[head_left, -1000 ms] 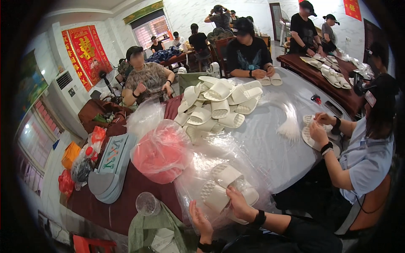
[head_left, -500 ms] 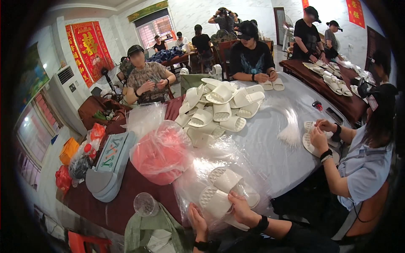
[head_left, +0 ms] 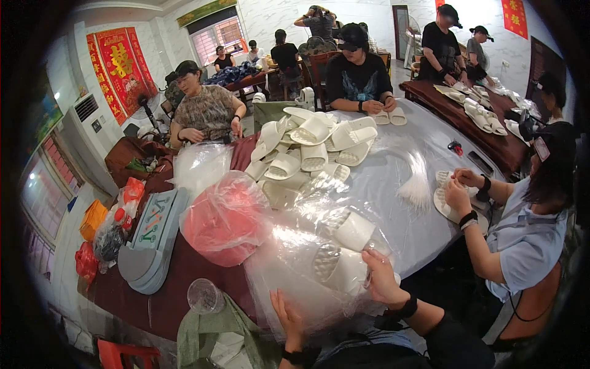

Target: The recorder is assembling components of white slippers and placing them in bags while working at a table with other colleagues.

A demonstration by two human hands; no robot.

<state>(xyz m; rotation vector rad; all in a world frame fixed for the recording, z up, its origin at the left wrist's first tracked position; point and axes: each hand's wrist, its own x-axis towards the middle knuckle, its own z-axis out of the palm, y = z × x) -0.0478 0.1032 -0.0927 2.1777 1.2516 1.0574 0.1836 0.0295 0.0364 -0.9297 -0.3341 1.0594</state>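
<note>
A clear plastic bag holding white slippers is gripped at the worktop's near edge. It is clasped by the right hand and pressed by the flat, open left hand. Its long axis runs away from the person.

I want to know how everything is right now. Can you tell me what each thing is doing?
left hand: open, pressed on the clear plastic bag
right hand: gripping the bag's edge
clear plastic bag: crumpled, white slippers inside
slipper pile: heaped loose on the table
plastic cup: lying on its side
</note>
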